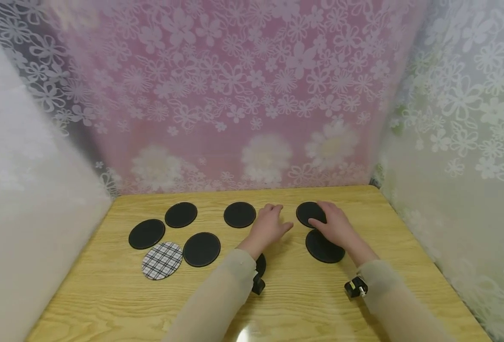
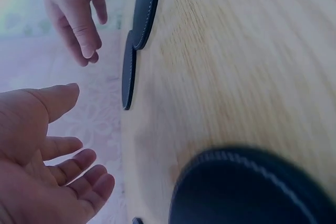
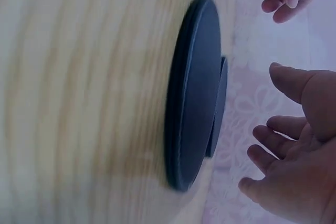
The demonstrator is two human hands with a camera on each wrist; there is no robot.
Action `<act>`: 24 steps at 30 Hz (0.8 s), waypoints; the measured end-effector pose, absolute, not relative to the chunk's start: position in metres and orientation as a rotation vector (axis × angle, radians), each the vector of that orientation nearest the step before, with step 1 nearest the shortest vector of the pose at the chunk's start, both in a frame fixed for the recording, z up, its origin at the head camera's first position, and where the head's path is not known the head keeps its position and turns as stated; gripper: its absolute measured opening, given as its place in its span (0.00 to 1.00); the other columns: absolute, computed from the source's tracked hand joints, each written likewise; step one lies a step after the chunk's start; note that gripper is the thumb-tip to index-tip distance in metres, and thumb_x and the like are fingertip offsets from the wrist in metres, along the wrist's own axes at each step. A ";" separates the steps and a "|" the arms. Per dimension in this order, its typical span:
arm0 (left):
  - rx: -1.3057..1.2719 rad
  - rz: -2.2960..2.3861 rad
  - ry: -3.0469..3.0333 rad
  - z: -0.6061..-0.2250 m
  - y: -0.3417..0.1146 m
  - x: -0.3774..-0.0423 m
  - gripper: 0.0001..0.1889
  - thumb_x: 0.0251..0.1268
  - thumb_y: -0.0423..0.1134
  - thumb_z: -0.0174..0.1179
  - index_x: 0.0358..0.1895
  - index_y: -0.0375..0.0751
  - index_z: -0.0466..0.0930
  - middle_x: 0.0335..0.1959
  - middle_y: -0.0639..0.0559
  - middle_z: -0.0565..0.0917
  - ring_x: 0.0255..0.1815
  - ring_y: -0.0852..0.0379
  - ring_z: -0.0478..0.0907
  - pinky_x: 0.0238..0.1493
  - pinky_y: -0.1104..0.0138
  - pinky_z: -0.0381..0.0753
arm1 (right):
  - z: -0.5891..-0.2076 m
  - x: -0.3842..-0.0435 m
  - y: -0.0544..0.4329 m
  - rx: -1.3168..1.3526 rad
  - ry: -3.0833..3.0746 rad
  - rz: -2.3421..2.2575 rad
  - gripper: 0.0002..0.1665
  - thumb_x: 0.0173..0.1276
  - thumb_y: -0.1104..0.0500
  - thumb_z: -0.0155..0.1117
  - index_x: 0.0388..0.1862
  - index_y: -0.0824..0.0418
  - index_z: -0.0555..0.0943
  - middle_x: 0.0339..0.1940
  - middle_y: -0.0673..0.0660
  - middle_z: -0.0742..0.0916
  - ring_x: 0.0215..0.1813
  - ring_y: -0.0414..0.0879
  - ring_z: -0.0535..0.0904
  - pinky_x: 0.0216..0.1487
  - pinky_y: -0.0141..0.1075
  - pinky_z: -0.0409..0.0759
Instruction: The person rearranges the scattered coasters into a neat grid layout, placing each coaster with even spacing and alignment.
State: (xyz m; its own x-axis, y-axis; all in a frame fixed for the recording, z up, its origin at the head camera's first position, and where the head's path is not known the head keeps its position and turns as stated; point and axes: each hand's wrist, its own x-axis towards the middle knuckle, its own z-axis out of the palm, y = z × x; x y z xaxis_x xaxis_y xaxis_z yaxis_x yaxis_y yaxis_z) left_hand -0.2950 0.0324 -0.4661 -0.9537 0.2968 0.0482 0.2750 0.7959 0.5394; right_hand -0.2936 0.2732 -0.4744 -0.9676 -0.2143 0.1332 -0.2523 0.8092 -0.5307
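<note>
My left hand (image 1: 268, 228) is held over the middle of the table, fingers spread, with nothing in it. Just to its left lies a round black coaster (image 1: 240, 214), while another black coaster (image 1: 261, 266) is mostly hidden beneath that wrist. My right hand (image 1: 335, 225) overlaps the far right black coaster (image 1: 306, 213) in the head view. From the right wrist, its relaxed fingers show apart from the coasters. The nearer right coaster (image 3: 197, 98) has a stitched rim and a thick, doubled edge there. It overlaps the one behind it.
On the left lie more black coasters: one at the back (image 1: 181, 214), one far left (image 1: 147, 233) and one nearer (image 1: 202, 249). A black-and-white plaid disc (image 1: 162, 261) lies beside them. Flowered sheeting (image 1: 252, 118) surrounds the wooden table (image 1: 106, 304) at the back and sides.
</note>
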 end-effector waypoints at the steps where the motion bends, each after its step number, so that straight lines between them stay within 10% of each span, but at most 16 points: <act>1: 0.461 0.874 2.949 -0.465 0.029 -0.292 0.36 0.83 0.55 0.66 0.84 0.40 0.70 0.80 0.40 0.72 0.81 0.38 0.69 0.75 0.47 0.76 | -0.474 -0.291 0.270 0.385 -2.921 0.870 0.43 0.85 0.53 0.68 0.84 0.77 0.64 0.81 0.81 0.68 0.80 0.80 0.64 0.76 0.73 0.65; 24: 0.521 0.800 3.078 -0.467 -0.059 -0.239 0.38 0.80 0.54 0.70 0.82 0.37 0.72 0.76 0.37 0.74 0.76 0.34 0.71 0.71 0.37 0.75 | -0.465 -0.245 0.195 0.572 -2.986 0.795 0.48 0.82 0.46 0.71 0.87 0.70 0.63 0.85 0.75 0.67 0.84 0.75 0.61 0.79 0.70 0.63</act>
